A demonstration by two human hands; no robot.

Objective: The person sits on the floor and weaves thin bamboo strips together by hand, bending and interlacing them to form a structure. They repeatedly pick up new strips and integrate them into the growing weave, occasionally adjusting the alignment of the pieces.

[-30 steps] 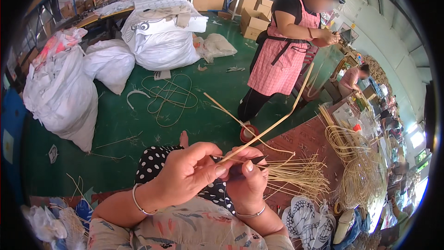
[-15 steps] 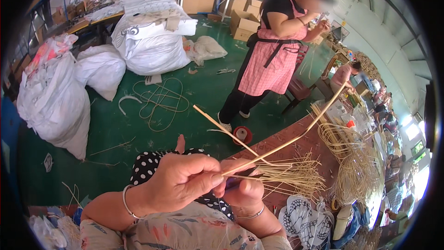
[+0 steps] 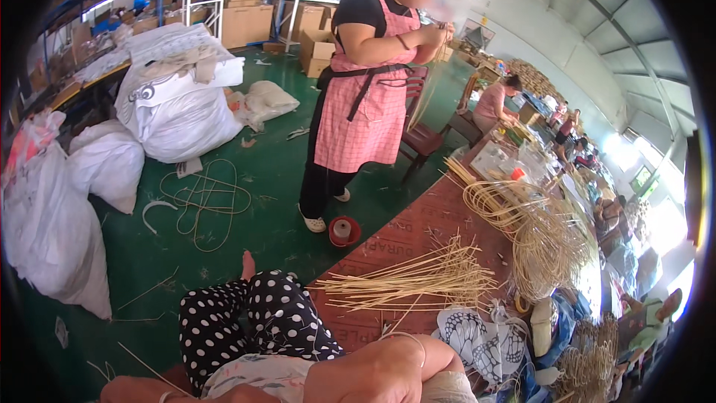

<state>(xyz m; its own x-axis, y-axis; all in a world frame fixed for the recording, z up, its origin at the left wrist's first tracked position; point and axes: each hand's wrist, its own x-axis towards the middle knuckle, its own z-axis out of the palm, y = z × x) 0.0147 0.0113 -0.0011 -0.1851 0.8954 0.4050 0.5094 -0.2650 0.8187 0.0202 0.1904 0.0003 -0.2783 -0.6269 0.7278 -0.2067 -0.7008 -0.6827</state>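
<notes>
My right hand (image 3: 367, 375) is at the bottom edge, in front of my lap, with a bangle round the wrist. Its back shows; the fingers are cut off below. Of my left hand (image 3: 237, 395) only a sliver shows, low beside the shirt, so its fingers are hidden too. A thin pale stick (image 3: 153, 368) slants up and left from near the left wrist; whether it is held I cannot tell. Just beyond the right hand, a loose pile of straight, pale cane-like sticks (image 3: 410, 280) lies on the reddish-brown tabletop (image 3: 391, 242).
Coiled bundles of cane (image 3: 548, 250) lie farther right, near butterfly-wing printed pieces (image 3: 485, 343). A co-worker in a pink checked apron (image 3: 362, 116) stands beyond the table, close to a red bowl (image 3: 344, 231). White sacks (image 3: 56, 242) and a loose cord (image 3: 205, 205) are on the green floor.
Both hands have dropped from mid-view to the bottom edge. The long bent stick they held no longer shows between them. The view has shifted, uncovering the stick pile.
</notes>
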